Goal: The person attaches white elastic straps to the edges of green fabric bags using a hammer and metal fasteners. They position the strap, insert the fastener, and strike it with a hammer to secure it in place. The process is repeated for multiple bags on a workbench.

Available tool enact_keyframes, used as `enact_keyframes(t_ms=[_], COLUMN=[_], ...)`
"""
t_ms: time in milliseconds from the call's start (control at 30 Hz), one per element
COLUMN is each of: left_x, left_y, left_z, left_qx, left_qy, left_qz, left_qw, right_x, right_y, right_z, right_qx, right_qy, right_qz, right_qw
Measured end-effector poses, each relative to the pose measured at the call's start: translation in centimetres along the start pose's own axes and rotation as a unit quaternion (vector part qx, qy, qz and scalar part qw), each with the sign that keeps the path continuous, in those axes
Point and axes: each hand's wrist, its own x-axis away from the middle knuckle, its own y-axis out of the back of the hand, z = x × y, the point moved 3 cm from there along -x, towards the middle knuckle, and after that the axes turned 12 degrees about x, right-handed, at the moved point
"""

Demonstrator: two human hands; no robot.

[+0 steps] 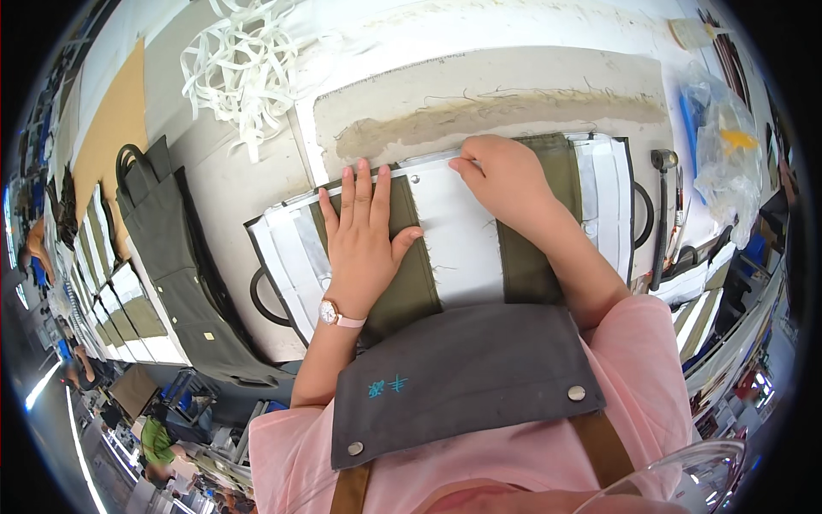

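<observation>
An unfinished bag (462, 248) lies inside out before me, its white lining crossed by two olive-green bands and a black handle at each end. My left hand (361, 236) rests flat on its left part, fingers spread, fingertips at the far edge. My right hand (505, 176) is closed at the far edge, thumb and forefinger pinched where a narrow pale strip (428, 161) runs along it. The pinched part is mostly hidden by the fingers. A small round metal snap (415, 179) shows between the hands. Frayed threads line the green bands.
At left lies a dark olive bag (193, 265) with handles; farther left are stacked bag pieces (128, 308). White tape (244, 64) is heaped at the far left. At right are a dark hammer-like tool (661, 218) and a clear plastic bag (726, 146). Grey board (497, 73) lies beyond.
</observation>
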Motion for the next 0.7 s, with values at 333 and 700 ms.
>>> enact_keyframes(t_ms=[333, 700], left_x=[-0.1, -2.4], left_y=[-0.1, -1.9], left_z=[-0.2, -4.3], left_qx=[-0.033, 0.013], left_qy=[-0.009, -0.058], left_qz=[0.001, -0.031], left_qw=[0.999, 0.998], right_x=[-0.5, 0.7], right_y=[0.0, 0.4], right_z=[0.0, 0.3], right_qx=[0.018, 0.061], right_qy=[-0.007, -0.007], right_qz=[0.014, -0.052], right_qw=[1.000, 0.997])
